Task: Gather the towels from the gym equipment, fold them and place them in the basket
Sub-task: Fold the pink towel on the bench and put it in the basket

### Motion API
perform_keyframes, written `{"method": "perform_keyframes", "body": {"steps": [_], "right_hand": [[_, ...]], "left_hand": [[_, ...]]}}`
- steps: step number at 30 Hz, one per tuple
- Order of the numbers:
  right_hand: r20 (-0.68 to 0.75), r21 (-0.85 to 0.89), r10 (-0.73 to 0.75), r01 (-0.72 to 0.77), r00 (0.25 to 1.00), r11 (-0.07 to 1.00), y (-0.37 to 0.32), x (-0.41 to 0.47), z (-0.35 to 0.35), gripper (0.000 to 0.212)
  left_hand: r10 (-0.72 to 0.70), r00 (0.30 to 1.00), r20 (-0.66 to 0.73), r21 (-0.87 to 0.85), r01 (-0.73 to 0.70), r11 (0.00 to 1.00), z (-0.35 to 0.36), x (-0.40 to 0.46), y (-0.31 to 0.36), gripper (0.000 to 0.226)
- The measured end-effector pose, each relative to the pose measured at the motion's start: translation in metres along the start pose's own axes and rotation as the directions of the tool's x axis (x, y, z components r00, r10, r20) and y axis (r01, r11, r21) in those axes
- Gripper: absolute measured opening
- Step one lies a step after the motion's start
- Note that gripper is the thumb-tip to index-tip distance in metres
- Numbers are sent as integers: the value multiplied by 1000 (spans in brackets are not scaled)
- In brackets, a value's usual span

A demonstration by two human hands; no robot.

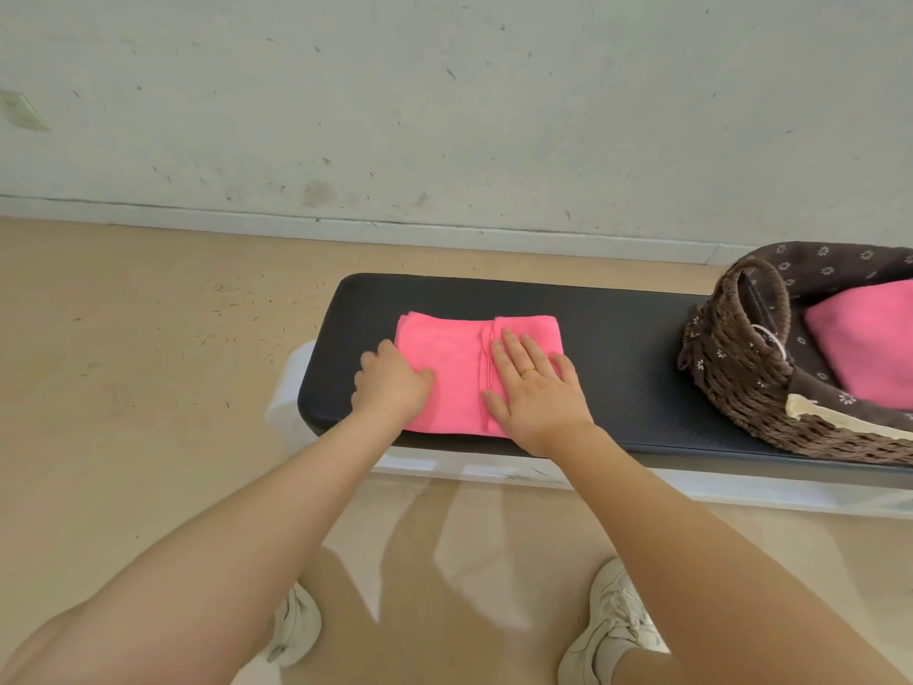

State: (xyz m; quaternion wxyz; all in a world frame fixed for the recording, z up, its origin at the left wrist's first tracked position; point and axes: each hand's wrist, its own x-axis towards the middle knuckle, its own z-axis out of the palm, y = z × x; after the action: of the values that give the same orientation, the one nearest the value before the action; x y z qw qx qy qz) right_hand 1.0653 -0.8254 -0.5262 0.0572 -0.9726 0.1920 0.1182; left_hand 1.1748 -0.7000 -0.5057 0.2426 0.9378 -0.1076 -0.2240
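On the black padded gym bench, toward its left end, lies a pink towel, folded into a flat rectangle with a raised seam of layered edges running front to back near its middle. The right hand lies flat on the right half of the towel, fingers straight and slightly spread, palm down; a thin gold ring sits on one finger. The left hand rests at the towel's left edge with its fingers curled under; whether they pinch the cloth or only press against it cannot be told from this angle.

At the right end of the same bench stands a dark brown wicker basket with an arched handle and a brown floral fabric liner. Inside it lies a second pink towel, folded, partly cut off by the frame edge. A small tag hangs at the basket's rim; any writing on it is too small to read. No brand or label is legible on the towels, bench or basket.

The bench stands on a white frame over a beige floor, near a scuffed pale wall. White sneakers show at the bottom.
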Motion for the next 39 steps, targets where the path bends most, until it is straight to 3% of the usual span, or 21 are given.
{"method": "perform_keyframes", "body": {"steps": [3, 6, 9, 12, 14, 15, 16, 17, 18, 19, 21, 23, 24, 26, 27, 29, 31, 34, 37, 39], "right_hand": [[-1, -15, 4, -4, 1000, 1000, 0, -1, -1, 64], [-4, -19, 2, -2, 1000, 1000, -1, -2, -2, 64], [16, 12, -2, 2, 1000, 1000, 0, -1, -3, 64], [33, 98, -27, 24, 999, 995, 3, 1, -6, 63], [42, 310, -36, 21, 998, 950, 6, 2, -11, 60], [55, 544, -36, 0, 998, 839, 9, 2, -14, 57], [78, 794, -39, -38, 996, 607, 14, 1, -19, 53], [89, 951, -49, -70, 995, 301, 20, -1, -21, 46], [82, 996, -27, -81, 996, 33, 25, -3, -23, 41], [67, 988, 26, -62, 997, -143, 29, -5, -25, 37], [58, 957, 182, -3, 982, -290, 34, -7, -26, 32], [52, 986, 342, 7, 938, -169, 35, -4, -25, 33], [15, 1000, 394, -12, 919, -11, 37, -3, -23, 38], [-110, 908, 408, -75, 906, 412, 40, -1, -18, 47], [-146, 831, 381, -96, 913, 547, 40, 0, -14, 51], [-128, 787, 371, -133, 920, 602, 38, 0, -9, 57], [-97, 758, 427, -211, 899, 617, 37, 0, -7, 62], [-56, 602, 479, -353, 876, 716, 36, -4, -8, 66], [-2, 502, 449, -388, 893, 773, 33, -7, -13, 46], [61, 527, 426, -392, 903, 754, 31, -9, -17, 35]], "left_hand": [[-86, 988, 130, -301, 122, 946, -8, 3, 2, 53], [-76, 986, 148, -456, 136, 879, -18, 1, 3, 40], [105, 989, 103, -537, -34, 843, -19, -9, 11, 32], [312, 948, 65, -563, -224, 796, -12, -24, 28, 40], [360, 929, 83, -535, -263, 803, -3, -31, 44, 42], [372, 924, 90, -502, -280, 818, 2, -33, 52, 40], [377, 921, 96, -465, -293, 835, 8, -34, 60, 39], [371, 923, 104, -439, -292, 850, 15, -35, 65, 38], [357, 927, 114, -426, -279, 861, 21, -36, 70, 37], [346, 930, 124, -417, -267, 869, 27, -36, 73, 38], [348, 925, 153, -383, -269, 884, 37, -36, 76, 44], [367, 910, 193, -357, -283, 890, 43, -35, 74, 47], [391, 898, 200, -337, -312, 888, 45, -35, 72, 45], [465, 866, 185, -251, -416, 874, 46, -34, 66, 41], [524, 836, 164, -172, -499, 850, 46, -32, 62, 39], [663, 740, 118, 103, -673, 733, 46, -31, 56, 35], [727, 668, 160, 334, -730, 597, 50, -30, 47, 53], [670, 677, 306, 413, -728, 547, 56, -27, 36, 95], [644, 662, 385, 457, -742, 490, 62, -20, 34, 111], [592, 657, 467, 376, -753, 540, 54, -18, 38, 116]]}}
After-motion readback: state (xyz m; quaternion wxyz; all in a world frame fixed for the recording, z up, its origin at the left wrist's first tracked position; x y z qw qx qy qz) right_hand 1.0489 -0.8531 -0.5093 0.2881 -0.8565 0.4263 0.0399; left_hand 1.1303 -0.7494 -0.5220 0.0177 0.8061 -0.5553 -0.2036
